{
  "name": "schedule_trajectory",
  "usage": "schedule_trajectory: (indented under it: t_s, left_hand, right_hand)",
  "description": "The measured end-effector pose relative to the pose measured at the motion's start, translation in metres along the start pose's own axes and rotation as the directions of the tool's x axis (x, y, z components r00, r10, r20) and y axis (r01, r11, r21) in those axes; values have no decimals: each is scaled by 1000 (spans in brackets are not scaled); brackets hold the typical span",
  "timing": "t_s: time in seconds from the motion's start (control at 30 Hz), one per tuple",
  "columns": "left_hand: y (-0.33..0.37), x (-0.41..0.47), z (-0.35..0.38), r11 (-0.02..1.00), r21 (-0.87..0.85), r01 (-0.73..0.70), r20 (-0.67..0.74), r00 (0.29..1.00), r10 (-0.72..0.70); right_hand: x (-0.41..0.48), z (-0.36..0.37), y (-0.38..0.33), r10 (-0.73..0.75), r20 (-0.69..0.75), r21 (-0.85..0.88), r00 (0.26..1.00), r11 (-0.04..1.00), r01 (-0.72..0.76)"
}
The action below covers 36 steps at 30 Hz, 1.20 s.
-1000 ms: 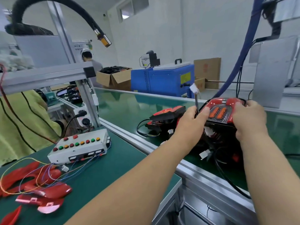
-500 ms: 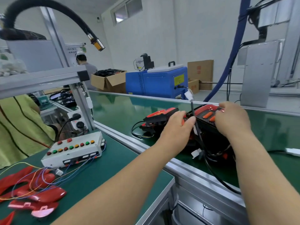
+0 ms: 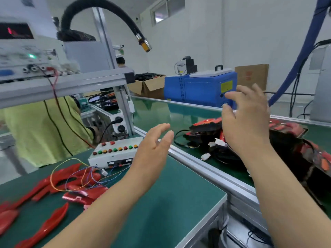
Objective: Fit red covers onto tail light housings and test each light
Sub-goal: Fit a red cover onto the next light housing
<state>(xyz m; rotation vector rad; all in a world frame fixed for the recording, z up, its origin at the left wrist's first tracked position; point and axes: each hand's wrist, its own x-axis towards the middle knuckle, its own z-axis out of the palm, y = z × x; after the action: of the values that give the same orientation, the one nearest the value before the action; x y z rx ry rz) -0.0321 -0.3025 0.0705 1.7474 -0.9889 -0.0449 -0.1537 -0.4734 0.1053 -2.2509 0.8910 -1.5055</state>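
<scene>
A: Green conveyor (image 3: 161, 111): tail light housing (image 3: 293, 140) now set down right of the button box (image 3: 114, 154).
B: Left hand (image 3: 154, 145) and right hand (image 3: 245, 120) let go, fingers apart, empty. Red covers (image 3: 77, 179) left of the box; next fit, probably.

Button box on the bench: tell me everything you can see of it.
The button box is a flat white rectangular case, seemingly plastic or painted metal, lying on the green bench beside the conveyor rail. Its top carries a row of round red, green and yellow buttons, plus two red ones behind. Dark sockets on its front face feed thin coloured wires that trail toward the red covers. No hand touches it; the open left hand hovers just right of it.
</scene>
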Motion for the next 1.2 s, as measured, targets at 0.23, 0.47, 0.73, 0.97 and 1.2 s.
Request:
schedule_trajectory:
  t_s: [0.23, 0.47, 0.73, 0.97, 1.2]
  left_hand:
    - [-51, -44, -125, 983, -3, 184, -381, 909, -171]
    - [-84, -86, -204, 952, -23, 307, -506, 817, -276]
    - [-138, -123, -313, 842, 145, 519, -696, 658, -286]
    - [-198, -139, -390, 403, 425, 811, -722, 572, -389]
    - [-230, -144, -426, 9, 560, 828, -712, 487, -506]
  right_hand:
    - [-63, 78, -100, -280, 270, 303, 921, 933, 195]
    - [-120, 139, -187, -463, 375, 499, 804, 831, 245]
    - [-175, 179, -262, -617, 455, 669, 643, 713, 211]
    - [-206, 205, -261, -537, 586, 663, 607, 749, 22]
    - [-213, 215, -243, -451, 672, 639, 587, 754, -152]
